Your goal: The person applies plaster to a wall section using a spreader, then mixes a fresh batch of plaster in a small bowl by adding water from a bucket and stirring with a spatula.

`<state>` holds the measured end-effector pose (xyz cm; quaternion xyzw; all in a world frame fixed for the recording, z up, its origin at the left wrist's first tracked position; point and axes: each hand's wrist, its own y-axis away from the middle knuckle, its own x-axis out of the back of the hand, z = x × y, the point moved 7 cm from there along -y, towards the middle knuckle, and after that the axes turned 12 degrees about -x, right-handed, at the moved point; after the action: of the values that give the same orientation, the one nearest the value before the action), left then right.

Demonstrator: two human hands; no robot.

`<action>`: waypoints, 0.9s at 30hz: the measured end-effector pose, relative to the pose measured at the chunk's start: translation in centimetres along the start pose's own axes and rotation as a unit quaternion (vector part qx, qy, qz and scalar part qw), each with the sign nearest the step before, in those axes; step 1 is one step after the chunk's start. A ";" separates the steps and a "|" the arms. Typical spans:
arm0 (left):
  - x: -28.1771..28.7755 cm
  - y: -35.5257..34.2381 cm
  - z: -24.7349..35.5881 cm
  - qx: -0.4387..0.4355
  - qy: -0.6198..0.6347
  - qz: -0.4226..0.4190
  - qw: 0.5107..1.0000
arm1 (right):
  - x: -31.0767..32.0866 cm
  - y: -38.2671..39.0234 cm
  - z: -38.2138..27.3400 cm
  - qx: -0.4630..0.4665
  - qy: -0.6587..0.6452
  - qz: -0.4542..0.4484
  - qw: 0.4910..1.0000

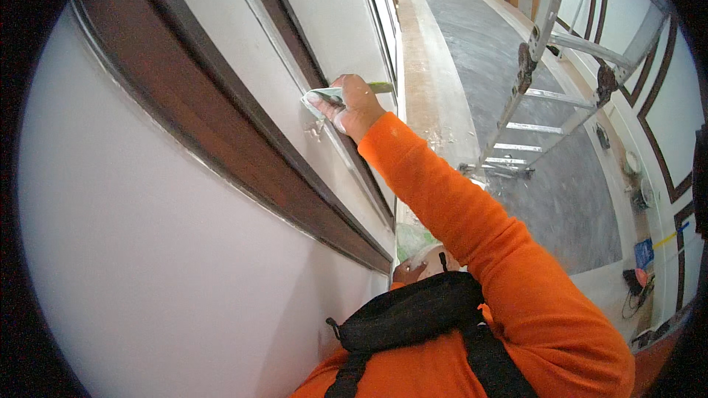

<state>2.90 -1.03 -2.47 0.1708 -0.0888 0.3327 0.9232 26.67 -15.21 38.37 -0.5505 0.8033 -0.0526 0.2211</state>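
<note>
My right hand [355, 107] reaches to the wall on the left, closed around a putty knife. The tool's yellow-green handle [380, 88] sticks out past the hand, while its pale flat end [318, 96], smeared whitish, lies against the white wall panel [313, 129]. Whitish smears cover my fingers. Just below that end, the panel has a rough patch [316, 131]. Low down, close to my body, my left hand [408, 273] shows partly and grips the side of a pale, rounded thing [431, 259]. A black chest bag hides much of it.
Dark brown trim [214, 133] runs across the wall. An aluminium stepladder [542, 96] stands to the right on grey floor covering [568, 206]. A pale green plastic sheet [414, 239] lies near my left hand. Tubs [646, 193] and a blue item [644, 253] line the right wall.
</note>
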 end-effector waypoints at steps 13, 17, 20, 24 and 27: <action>0.0 1.7 0.0 0.000 0.000 0.029 1.000 | 1.2 14.6 -2.0 -0.242 -0.100 -0.022 0.965; 0.5 0.8 -7.9 0.003 0.105 0.015 0.994 | -2.6 14.2 -3.2 -0.261 -0.197 0.014 0.945; -1.2 0.3 -6.7 0.010 0.087 0.007 0.996 | -1.7 12.5 -3.1 -0.265 -0.261 0.015 0.928; -1.3 0.0 -5.4 0.009 0.083 0.002 0.997 | -1.7 9.1 -2.6 -0.036 -0.065 -0.051 0.996; -1.2 -0.2 -4.4 0.011 0.070 -0.002 0.997 | -1.5 6.6 -4.3 0.103 0.046 -0.010 0.994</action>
<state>2.28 -0.23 -6.90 0.1569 -0.0200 0.3430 0.9259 19.67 -11.92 40.51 -0.5300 0.7974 -0.1625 0.2384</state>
